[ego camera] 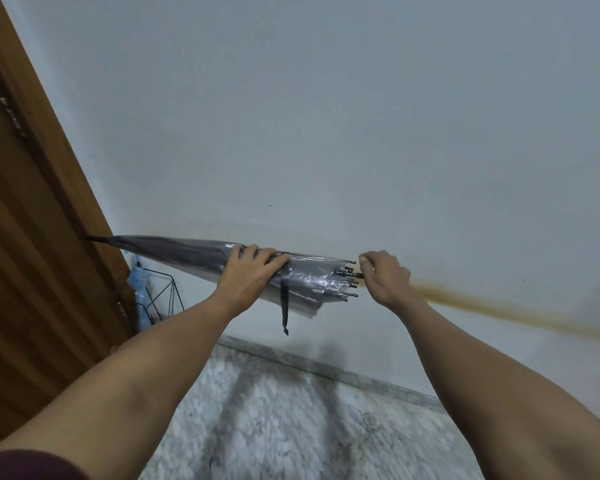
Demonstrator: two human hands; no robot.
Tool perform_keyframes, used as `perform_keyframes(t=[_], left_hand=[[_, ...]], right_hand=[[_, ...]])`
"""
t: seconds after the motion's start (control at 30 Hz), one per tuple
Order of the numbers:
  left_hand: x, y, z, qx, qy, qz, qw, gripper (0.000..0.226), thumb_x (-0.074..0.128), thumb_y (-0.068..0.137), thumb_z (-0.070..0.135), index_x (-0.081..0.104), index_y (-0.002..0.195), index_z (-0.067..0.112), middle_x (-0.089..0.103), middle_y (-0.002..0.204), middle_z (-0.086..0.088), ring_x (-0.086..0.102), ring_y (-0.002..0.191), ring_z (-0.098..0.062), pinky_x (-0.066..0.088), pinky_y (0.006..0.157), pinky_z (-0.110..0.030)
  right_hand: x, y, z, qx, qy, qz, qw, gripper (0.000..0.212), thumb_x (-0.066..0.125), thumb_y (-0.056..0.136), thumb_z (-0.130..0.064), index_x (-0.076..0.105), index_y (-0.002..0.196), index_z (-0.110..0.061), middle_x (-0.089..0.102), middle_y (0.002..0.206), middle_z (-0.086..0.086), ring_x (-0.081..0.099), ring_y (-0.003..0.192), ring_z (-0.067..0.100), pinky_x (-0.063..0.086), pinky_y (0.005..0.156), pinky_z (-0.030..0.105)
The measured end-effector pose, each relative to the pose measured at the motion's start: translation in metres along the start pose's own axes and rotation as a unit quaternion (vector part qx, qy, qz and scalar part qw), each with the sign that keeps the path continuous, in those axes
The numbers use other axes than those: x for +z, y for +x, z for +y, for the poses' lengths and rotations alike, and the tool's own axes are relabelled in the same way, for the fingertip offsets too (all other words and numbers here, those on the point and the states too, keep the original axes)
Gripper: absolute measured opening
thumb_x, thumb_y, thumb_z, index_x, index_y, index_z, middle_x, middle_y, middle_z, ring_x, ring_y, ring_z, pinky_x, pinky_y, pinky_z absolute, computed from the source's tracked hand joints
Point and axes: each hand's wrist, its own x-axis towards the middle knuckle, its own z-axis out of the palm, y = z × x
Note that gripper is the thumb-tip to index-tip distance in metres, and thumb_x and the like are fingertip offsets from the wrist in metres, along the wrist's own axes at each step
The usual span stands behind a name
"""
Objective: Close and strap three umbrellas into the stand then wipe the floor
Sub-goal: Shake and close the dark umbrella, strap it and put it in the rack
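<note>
The left hand [253, 273] curls round the folded clear umbrella [187, 252]; the right hand [383, 277] clamps its shaft [358, 275]; with the strap [284, 303] dangling unfastened, the canopy may spring loose

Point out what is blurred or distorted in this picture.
Head view: a brown streak beyond the right hand is smeared by motion; the speckled floor is soft; the wooden door leans from wide-angle distortion; the umbrella is fairly sharp.
</note>
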Motion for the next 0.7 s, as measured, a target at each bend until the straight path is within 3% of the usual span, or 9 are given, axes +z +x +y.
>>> perform_keyframes(t=[0.1, 0.17, 0.27, 0.33, 0.43, 0.47, 0.53, 0.6, 0.7], left_hand=[[-0.001, 0.003, 0.005, 0.000, -0.003, -0.012, 1.000, 0.082, 0.070, 0.069, 0.001, 0.035, 0.138, 0.030, 0.055, 0.129, 0.000, 0.056, 0.102, -0.031, 0.042, 0.084, -0.046], [-0.004, 0.006, 0.010, 0.006, -0.009, -0.017, 1.000, 0.082, 0.068, 0.069, -0.001, 0.034, 0.138, 0.029, 0.056, 0.128, 0.001, 0.057, 0.100, -0.030, 0.041, 0.083, -0.045], [-0.007, 0.015, 0.015, 0.010, -0.014, -0.016, 1.000, 0.081, 0.066, 0.070, -0.001, 0.032, 0.139, 0.027, 0.056, 0.128, 0.003, 0.057, 0.098, -0.028, 0.039, 0.081, -0.043], [-0.011, 0.021, 0.017, 0.012, -0.017, -0.016, 1.000, 0.079, 0.064, 0.074, 0.001, 0.031, 0.141, 0.025, 0.055, 0.131, 0.003, 0.056, 0.100, -0.027, 0.038, 0.082, -0.043], [-0.015, 0.028, 0.015, 0.029, -0.039, -0.006, 0.999, 0.067, 0.056, 0.082, 0.002, 0.034, 0.140, 0.027, 0.056, 0.132, 0.006, 0.056, 0.102, -0.025, 0.037, 0.083, -0.042], [-0.016, 0.029, 0.014, 0.038, -0.044, -0.002, 0.998, 0.066, 0.054, 0.082, 0.002, 0.035, 0.139, 0.029, 0.056, 0.133, 0.008, 0.057, 0.102, -0.025, 0.038, 0.083, -0.042], [-0.015, 0.031, 0.013, 0.063, -0.050, 0.009, 0.997, 0.068, 0.056, 0.081, 0.001, 0.037, 0.138, 0.033, 0.057, 0.132, 0.009, 0.059, 0.100, -0.024, 0.039, 0.082, -0.042], [-0.011, 0.032, 0.012, 0.081, -0.061, 0.031, 0.994, 0.072, 0.058, 0.078, -0.003, 0.039, 0.136, 0.034, 0.058, 0.131, 0.008, 0.060, 0.100, -0.024, 0.041, 0.082, -0.042], [-0.006, 0.035, 0.008, 0.098, -0.068, 0.090, 0.989, 0.072, 0.063, 0.075, -0.005, 0.044, 0.135, 0.029, 0.057, 0.133, 0.006, 0.058, 0.110, -0.024, 0.042, 0.092, -0.046]], right_hand=[[0.004, 0.007, -0.022, -0.061, -0.005, 0.018, 0.998, 0.048, 0.039, 0.098, -0.053, 0.052, 0.134, -0.023, 0.048, 0.136, 0.001, 0.037, 0.133, 0.020, 0.014, 0.115, 0.055], [0.006, 0.010, -0.037, -0.124, -0.042, -0.034, 0.991, 0.066, 0.045, 0.091, -0.061, 0.042, 0.144, -0.022, 0.040, 0.146, 0.000, 0.028, 0.140, 0.015, 0.000, 0.118, 0.057], [0.015, 0.011, -0.055, -0.182, -0.163, -0.112, 0.963, 0.086, 0.057, 0.080, -0.065, 0.031, 0.149, -0.019, 0.036, 0.150, 0.000, 0.027, 0.142, 0.014, -0.004, 0.117, 0.061], [0.026, 0.011, -0.058, -0.191, -0.251, -0.105, 0.943, 0.080, 0.064, 0.079, -0.055, 0.035, 0.144, -0.018, 0.044, 0.142, 0.002, 0.039, 0.135, 0.019, 0.002, 0.115, 0.062], [0.038, 0.010, -0.056, -0.181, -0.304, -0.042, 0.934, 0.044, 0.058, 0.086, -0.026, 0.045, 0.128, -0.019, 0.058, 0.120, 0.002, 0.057, 0.111, 0.025, 0.020, 0.111, 0.058], [0.038, 0.009, -0.055, -0.174, -0.308, -0.030, 0.935, 0.036, 0.054, 0.087, -0.017, 0.047, 0.122, -0.019, 0.060, 0.115, 0.003, 0.060, 0.104, 0.026, 0.031, 0.105, 0.052], [0.038, 0.008, -0.054, -0.157, -0.295, -0.028, 0.942, 0.026, 0.050, 0.088, -0.007, 0.050, 0.112, -0.016, 0.061, 0.106, 0.005, 0.062, 0.093, 0.027, 0.044, 0.080, 0.039], [0.034, 0.009, -0.054, -0.137, -0.257, -0.028, 0.956, 0.019, 0.047, 0.090, -0.006, 0.052, 0.107, -0.015, 0.061, 0.102, 0.006, 0.063, 0.087, 0.029, 0.042, 0.064, 0.035], [0.025, 0.017, -0.055, -0.117, -0.229, -0.043, 0.965, 0.023, 0.043, 0.090, -0.007, 0.057, 0.106, -0.016, 0.062, 0.102, 0.006, 0.061, 0.090, 0.031, 0.040, 0.065, 0.034]])
